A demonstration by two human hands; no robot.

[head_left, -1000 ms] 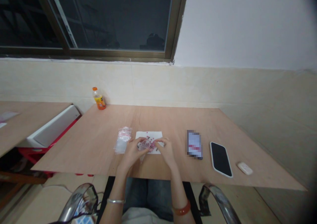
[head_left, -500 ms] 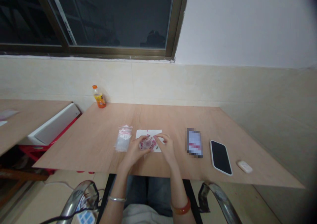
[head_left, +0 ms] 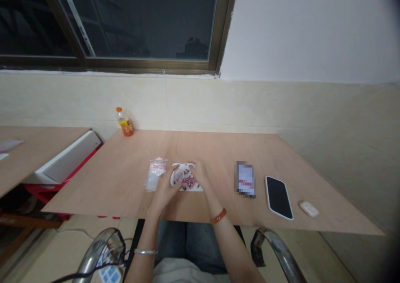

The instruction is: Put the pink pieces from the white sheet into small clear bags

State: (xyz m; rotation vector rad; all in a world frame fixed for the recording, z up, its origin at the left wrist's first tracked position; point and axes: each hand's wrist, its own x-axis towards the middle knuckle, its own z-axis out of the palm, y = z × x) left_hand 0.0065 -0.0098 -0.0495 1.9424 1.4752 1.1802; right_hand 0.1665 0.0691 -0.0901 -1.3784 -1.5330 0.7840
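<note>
My left hand [head_left: 164,190] is closed around a small clear round dish [head_left: 178,176], thumb on the near side and fingers on the far side. Under it lies a white sheet [head_left: 200,189] on the wooden table. A cluster of small pink and dark red pieces [head_left: 189,183] shows on the sheet, right of the dish; they are too small to name. My right hand [head_left: 200,174] is over the sheet's right side, fingers curved and a little apart near its far edge. I see nothing held in it.
Clear zip bags [head_left: 156,174] lie left of the sheet. To the right are a blurred phone-like object [head_left: 246,179], a white-edged phone [head_left: 279,197] and a small white case [head_left: 309,209]. An orange drink bottle [head_left: 125,123] stands at the table's back left corner.
The dish has moved left and slightly away from me in my left hand. My right hand has shifted left and farther forward. The pink cluster now shows beside the dish on the sheet.
</note>
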